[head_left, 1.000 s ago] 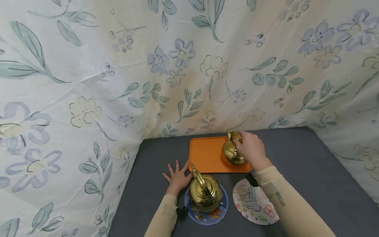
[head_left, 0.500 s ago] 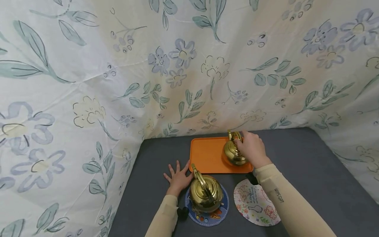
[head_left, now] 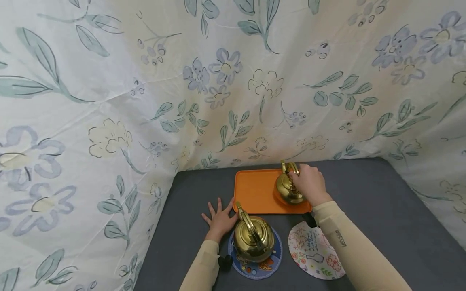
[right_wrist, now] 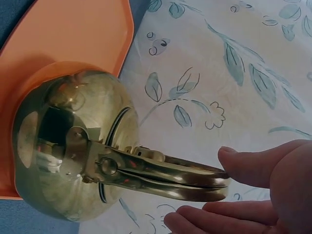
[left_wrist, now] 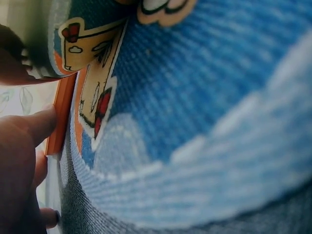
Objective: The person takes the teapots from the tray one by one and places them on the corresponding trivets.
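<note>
A gold kettle (head_left: 287, 189) stands at the right end of an orange tray (head_left: 253, 192). My right hand (head_left: 310, 184) is at its raised handle (right_wrist: 170, 178); in the right wrist view the handle's end lies between the thumb and the fairly straight fingers, which are not curled round it. My left hand (head_left: 221, 223) lies with fingers spread by the tray's front left corner, fingertips right at the orange edge. Close beside this hand, a second gold kettle (head_left: 253, 242) sits on a round blue denim mat (head_left: 255, 273) with cartoon patches.
A round white mat (head_left: 309, 248) with flower drawings lies in front of the tray, partly under the right sleeve (head_left: 349, 242). Dark grey cloth covers the table (head_left: 382, 202). A floral curtain (head_left: 225, 81) rises behind the table and along its sides.
The view has shifted very slightly. Both hands, both kettles and the tray hold their places relative to one another.
</note>
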`<state>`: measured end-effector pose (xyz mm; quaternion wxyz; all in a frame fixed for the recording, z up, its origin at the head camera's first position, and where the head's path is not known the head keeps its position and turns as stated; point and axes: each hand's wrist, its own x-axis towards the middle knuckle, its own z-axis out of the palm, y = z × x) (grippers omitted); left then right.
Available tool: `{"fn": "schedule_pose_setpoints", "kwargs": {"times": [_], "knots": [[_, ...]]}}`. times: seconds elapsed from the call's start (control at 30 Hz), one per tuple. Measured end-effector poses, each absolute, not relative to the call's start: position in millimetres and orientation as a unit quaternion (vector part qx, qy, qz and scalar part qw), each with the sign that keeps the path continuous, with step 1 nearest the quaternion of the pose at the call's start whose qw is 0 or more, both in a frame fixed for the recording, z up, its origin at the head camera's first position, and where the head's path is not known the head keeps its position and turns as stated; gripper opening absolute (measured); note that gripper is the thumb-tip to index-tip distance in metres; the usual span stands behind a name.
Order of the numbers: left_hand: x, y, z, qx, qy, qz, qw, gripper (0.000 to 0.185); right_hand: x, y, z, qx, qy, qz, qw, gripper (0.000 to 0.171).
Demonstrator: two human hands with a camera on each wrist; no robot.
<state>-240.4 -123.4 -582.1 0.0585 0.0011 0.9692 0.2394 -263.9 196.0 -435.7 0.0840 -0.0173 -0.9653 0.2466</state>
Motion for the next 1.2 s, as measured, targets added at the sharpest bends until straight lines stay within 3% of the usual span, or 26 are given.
{"fn": "schedule_pose_setpoints", "kwargs": {"times": [0.23,1.2], "knots": [[-241,-125,-585,0.003,0.969,0.239,0.053,0.066,-264,195,-438,-0.015,-0.962,0.254,0.099,0.034],[-239,-122,-585,-0.002,0.97,0.235,0.059,0.065,-262,201,-442,-0.021,-0.946,0.292,0.141,0.028]]}}
